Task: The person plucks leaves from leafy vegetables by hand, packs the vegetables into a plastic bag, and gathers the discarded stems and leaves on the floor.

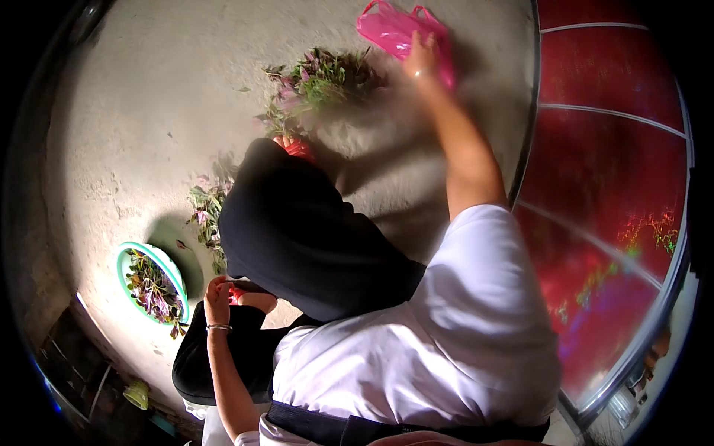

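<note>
My right hand (422, 56) reaches far forward and is closed on a crumpled pink plastic bag (390, 28) on the floor. To the left of the bag lies a pile of leafy greens (323, 82) with purplish leaves. My left hand (217, 293) is beside my knee, its fingers drawn together; whatever they hold, if anything, is too small to name. A smaller heap of leaves (208, 212) lies left of my dark trouser leg. Further left, a pale basin with a green rim (181, 288) contains purple-green leaves (152, 286).
Red panels with metal edging (611, 109) run along the right side. My red footwear (296, 147) shows at the knee, near the greens. A small yellowish container (137, 394) and dark clutter lie at the lower left. Loose leaf bits dot the concrete floor (126, 111).
</note>
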Demonstrator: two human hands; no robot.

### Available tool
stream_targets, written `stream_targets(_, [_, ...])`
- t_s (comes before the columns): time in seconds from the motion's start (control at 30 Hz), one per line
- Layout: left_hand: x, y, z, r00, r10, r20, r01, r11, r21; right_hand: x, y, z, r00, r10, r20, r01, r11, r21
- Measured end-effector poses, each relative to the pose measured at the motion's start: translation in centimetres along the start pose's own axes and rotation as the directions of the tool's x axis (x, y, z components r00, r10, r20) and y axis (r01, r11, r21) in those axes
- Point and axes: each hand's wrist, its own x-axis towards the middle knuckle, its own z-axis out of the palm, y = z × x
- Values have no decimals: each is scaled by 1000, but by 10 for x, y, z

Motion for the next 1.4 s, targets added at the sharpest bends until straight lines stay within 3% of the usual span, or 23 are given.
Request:
stream_targets(0.13, [1,8,2,999,49,-3,-49,999,5,46,46,60,996,58,66,-57,998,-17])
stream_targets(0.23, [-2,21,3,996,80,-39,-78,995,64,27,24,9,998,39,51,-38,999,-15])
stream_targets(0.27, [1,14,1,996,81,-28,-81,997,3,16,14,-7,979,-17,-205,44,991,125])
stream_targets(0.37, [4,20,-5,996,82,-19,-84,990,-115,27,-8,-48,870,-114,-479,308,886,348])
stream_targets(0.4, [6,23,-6,992,126,-21,-128,980,-150,33,-20,-59,855,-84,-512,360,807,469])
stream_targets(0.47, [6,37,-8,991,126,-52,-133,979,-157,30,-43,-92,899,-89,-429,390,607,693])
stream_targets(0.53, [8,52,-12,974,209,-86,-222,957,-185,-9,-86,-160,950,-174,-260,303,307,902])
stream_targets(0.63, [1,85,-21,917,352,-189,-392,885,-252,-62,-136,-237,921,-376,-100,102,-15,995])
stream_targets(0.7, [11,90,-36,850,472,-236,-509,850,-136,-75,-158,-255,827,-553,-103,-54,-261,964])
stream_targets(0.73, [8,102,-41,832,479,-281,-541,814,-213,-80,-171,-264,765,-634,-110,-158,-351,923])
stream_targets(0.77, [1,118,-45,812,485,-325,-573,768,-285,-89,-186,-275,725,-685,-80,-234,-354,905])
stream_targets(0.83, [-9,138,-60,788,470,-397,-566,807,-168,-109,-211,-297,634,-773,-22,-377,-334,864])
stream_targets(0.9, [-13,139,-71,733,519,-441,-640,745,-188,-128,-230,-309,499,-865,-54,-390,-280,877])
stream_targets(0.97, [-18,145,-86,687,455,-566,-667,704,-244,-146,-257,-319,343,-938,-56,-444,-214,870])
stream_targets(1.03, [-23,142,-103,697,412,-586,-691,603,-399,-165,-283,-323,250,-966,-66,-434,-173,884])
stream_targets(1.1, [-33,134,-117,676,431,-598,-709,602,-367,-183,-304,-322,168,-983,-69,-423,-135,896])
stream_targets(1.2, [-64,128,-123,585,511,-630,-722,682,-117,-207,-326,-310,184,-983,-1,-428,-81,900])
stream_targets(1.23, [-70,124,-123,535,591,-604,-760,648,-40,-213,-330,-303,184,-983,20,-440,-65,896])
stream_targets(1.33, [-75,120,-121,388,758,-524,-840,525,136,-213,-347,-278,-41,-999,28,-535,45,844])
stream_targets(1.4, [-83,126,-114,416,770,-483,-830,539,145,-225,-354,-270,-3,-994,105,-543,90,835])
